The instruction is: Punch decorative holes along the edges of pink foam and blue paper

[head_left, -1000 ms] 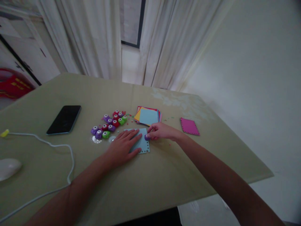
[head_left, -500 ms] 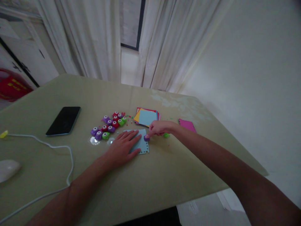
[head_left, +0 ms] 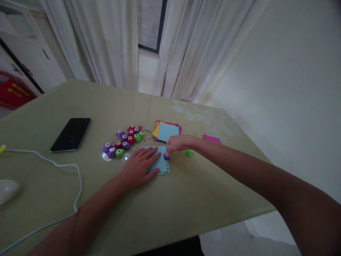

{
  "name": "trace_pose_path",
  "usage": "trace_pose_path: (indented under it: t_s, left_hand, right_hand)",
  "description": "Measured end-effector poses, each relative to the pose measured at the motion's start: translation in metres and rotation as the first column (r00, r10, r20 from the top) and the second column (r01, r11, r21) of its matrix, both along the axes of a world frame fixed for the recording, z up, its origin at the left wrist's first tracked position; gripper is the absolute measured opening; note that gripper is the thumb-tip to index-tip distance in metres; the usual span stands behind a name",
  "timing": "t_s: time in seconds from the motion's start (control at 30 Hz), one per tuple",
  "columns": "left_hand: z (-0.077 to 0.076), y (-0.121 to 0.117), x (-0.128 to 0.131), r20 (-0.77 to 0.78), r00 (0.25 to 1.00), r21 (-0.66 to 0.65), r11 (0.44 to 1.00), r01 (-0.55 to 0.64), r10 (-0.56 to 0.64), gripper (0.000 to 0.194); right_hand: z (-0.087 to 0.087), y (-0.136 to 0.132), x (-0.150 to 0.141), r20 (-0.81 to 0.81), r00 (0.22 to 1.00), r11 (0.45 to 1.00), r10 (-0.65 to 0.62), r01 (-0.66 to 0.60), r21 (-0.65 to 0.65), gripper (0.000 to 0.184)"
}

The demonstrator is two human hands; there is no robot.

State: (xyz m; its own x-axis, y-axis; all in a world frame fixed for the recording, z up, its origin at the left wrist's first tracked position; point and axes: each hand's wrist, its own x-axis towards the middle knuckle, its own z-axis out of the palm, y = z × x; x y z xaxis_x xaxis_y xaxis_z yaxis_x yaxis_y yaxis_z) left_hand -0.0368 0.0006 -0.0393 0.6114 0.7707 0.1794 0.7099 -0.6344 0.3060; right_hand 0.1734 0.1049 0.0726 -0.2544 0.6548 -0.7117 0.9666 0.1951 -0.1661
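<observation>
My left hand (head_left: 140, 163) lies flat with its fingers spread on a light blue sheet of paper (head_left: 161, 167), whose right and lower edges carry punched holes. At the sheet's right edge sits a small purple craft punch (head_left: 167, 156). My right hand (head_left: 177, 143) is closed like a fist, one digit pressing down on top of that punch. Just beyond my right wrist, a green craft punch (head_left: 189, 153) rests on the table. To the left of my hands stand several purple, red and green craft punches (head_left: 125, 145) with white round tops.
Behind my right hand is a stack of coloured paper (head_left: 168, 132). A pink sheet (head_left: 212, 139) lies partly behind my right forearm. A dark tablet (head_left: 71, 134), a white cable (head_left: 55, 164) and a white mouse (head_left: 8, 191) are on the left. Tiny paper bits lie scattered about.
My right hand bears down more steeply on the purple punch, its wrist slightly higher. The left hand stays flat on the paper. The view has shifted slightly.
</observation>
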Motion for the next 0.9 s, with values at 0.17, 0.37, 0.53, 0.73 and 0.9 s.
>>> trace_pose_path:
  t_s: [0.17,0.37,0.53,0.73,0.9]
  left_hand:
    - [-0.002,0.0,0.001,0.015,1.0,0.018,1.0,0.0,0.0,0.063]
    - [-0.005,0.001,0.001,0.044,0.999,0.022,1.0,0.0,-0.001,0.062]
    - [-0.006,0.001,0.001,0.048,0.999,0.022,1.0,-0.003,0.001,0.062]
    - [-0.003,0.001,0.002,0.034,0.999,0.016,1.0,-0.008,0.008,0.062]
    - [-0.001,0.001,0.002,0.017,1.0,0.019,1.0,-0.002,0.002,0.062]
  right_hand:
    - [-0.001,0.001,0.002,0.006,0.999,0.999,0.042,-0.042,-0.009,0.037]
    - [-0.005,0.003,0.003,-0.008,0.997,0.997,0.073,-0.073,-0.019,0.037]
    - [-0.007,0.006,0.002,-0.011,0.997,0.996,0.075,-0.075,-0.053,0.034]
    - [-0.005,0.007,0.006,-0.021,0.998,0.99,0.059,-0.061,-0.124,0.039]
    - [-0.006,0.006,0.012,-0.046,0.998,0.992,0.034,-0.039,-0.119,0.041]
